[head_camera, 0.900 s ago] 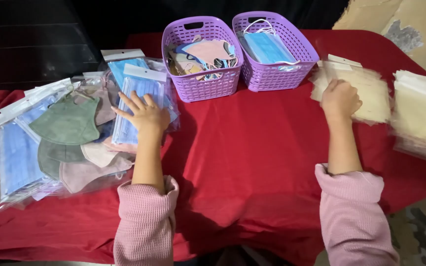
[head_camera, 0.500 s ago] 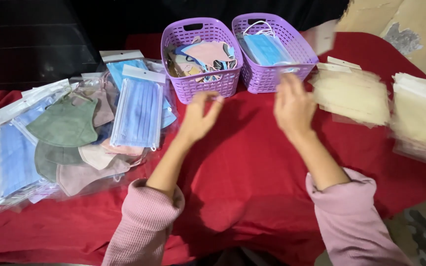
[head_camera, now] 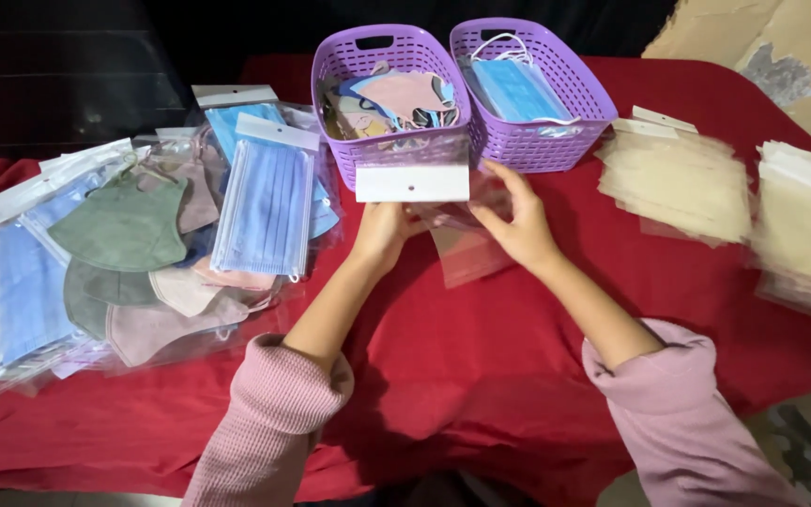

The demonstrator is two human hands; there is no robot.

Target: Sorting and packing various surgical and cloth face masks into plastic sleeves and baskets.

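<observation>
Together, the left hand (head_camera: 382,230) and right hand (head_camera: 518,225) gripped an empty clear sleeve (head_camera: 434,202) near the counter's (head_camera: 443,376) far edge, before the purple baskets (head_camera: 391,94), where the slick film might have slipped loose.

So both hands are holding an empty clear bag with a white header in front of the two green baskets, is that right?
Not quite: the two baskets are purple, not green. The head view shows it. The rest holds: the left hand and right hand both hold the empty clear bag with a white header in front of them.
</observation>
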